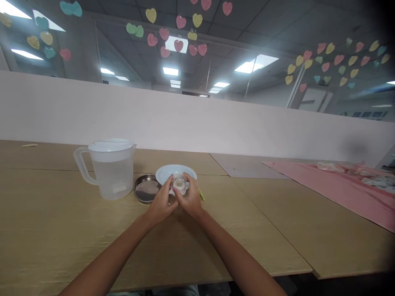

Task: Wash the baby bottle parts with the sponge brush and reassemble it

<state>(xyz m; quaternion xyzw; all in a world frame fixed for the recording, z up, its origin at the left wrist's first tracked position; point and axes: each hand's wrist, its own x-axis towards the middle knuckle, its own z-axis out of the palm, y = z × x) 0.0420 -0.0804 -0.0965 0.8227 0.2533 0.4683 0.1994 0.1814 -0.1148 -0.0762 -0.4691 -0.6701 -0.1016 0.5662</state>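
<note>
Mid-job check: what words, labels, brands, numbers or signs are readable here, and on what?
Nothing reads clearly.
Blue lettering at far right, on or behind the clear glass partition: too blurred to quote.
Small white object with clear dome: none legible.
Translucent white plastic pitcher: none legible.

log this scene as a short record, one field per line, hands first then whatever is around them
left hand: left hand, holding one side of a small white piece with a clear dome
right hand: right hand, holding the other side of it
beyond the hands: white dish, partly hidden
beside the left hand: round metal pan
farther left: translucent pitcher, upright
beside the right hand: green item, mostly hidden, unidentifiable
far right: pink sheet
surface: wood-toned table
</note>
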